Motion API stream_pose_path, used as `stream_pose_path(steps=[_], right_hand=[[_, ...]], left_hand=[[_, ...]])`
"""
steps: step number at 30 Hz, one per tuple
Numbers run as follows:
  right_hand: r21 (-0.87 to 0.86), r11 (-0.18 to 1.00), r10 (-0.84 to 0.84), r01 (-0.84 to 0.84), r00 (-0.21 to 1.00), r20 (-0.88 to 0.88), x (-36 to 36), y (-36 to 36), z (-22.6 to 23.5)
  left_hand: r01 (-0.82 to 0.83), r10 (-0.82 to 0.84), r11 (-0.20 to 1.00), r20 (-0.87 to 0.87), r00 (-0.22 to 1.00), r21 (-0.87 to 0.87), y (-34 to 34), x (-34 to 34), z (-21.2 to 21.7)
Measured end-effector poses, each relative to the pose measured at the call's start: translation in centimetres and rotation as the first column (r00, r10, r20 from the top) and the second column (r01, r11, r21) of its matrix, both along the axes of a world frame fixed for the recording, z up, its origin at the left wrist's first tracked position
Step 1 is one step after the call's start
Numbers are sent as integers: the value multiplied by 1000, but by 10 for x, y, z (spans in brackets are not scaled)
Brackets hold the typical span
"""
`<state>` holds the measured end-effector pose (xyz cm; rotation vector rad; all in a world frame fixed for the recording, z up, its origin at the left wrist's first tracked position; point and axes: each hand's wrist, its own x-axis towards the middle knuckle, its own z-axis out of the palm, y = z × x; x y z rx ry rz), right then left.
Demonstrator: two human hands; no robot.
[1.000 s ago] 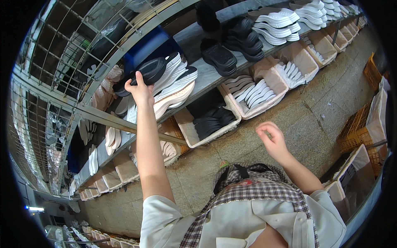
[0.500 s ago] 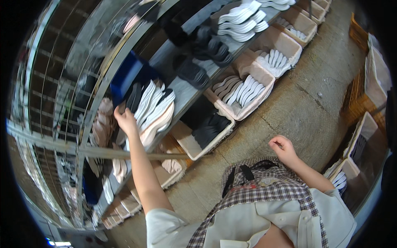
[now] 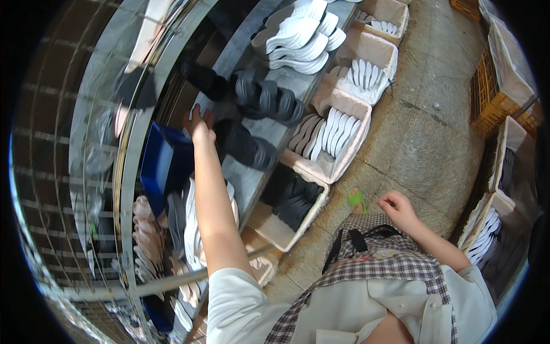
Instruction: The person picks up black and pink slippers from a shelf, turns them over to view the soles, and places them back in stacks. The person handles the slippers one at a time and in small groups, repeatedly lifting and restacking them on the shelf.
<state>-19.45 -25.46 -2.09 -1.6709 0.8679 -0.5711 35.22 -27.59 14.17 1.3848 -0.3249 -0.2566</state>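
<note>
My left hand [image 3: 199,125] reaches far over the shelf [image 3: 236,167], fingers stretched and apart, holding nothing I can see. It is beside the far end of a blue plastic bin [image 3: 166,163], near stacks of black shoe soles [image 3: 266,97]; whether it touches either, I cannot tell. Under my left forearm lie white soles [image 3: 193,223], partly covered by the arm. Close to my checked apron, my right hand [image 3: 398,209] hangs over the floor with its fingers curled in and nothing visible in them.
White wavy soles [image 3: 301,43] are stacked farther along the shelf. Lined baskets of soles [image 3: 338,135] stand along its foot. A wire rack [image 3: 60,172] rises at the left. Orange crates [image 3: 487,86] and more lined baskets [image 3: 507,135] line the right side of the aisle.
My left hand has left the white and dark soles and moved forward past the blue bin toward the black soles. The view has shifted along the shelf; my right hand stays curled.
</note>
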Motion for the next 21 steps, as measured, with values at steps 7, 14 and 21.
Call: stream_pose_path(steps=[7,14,21], right_hand=[[238,911,-270,337,923,-274,20,-21,-50],[185,887,-361,422,886,-291,73,-55,-53],[102,925,-308,365,882,-358,101,-64,-33]], left_hand=[[201,-221,975,-466,857,-93,-96,171,-76],[40,-50,999,-688,724,-31,-144,209,-90],[85,-109,993,-342,933,-85,-141,233,-113]])
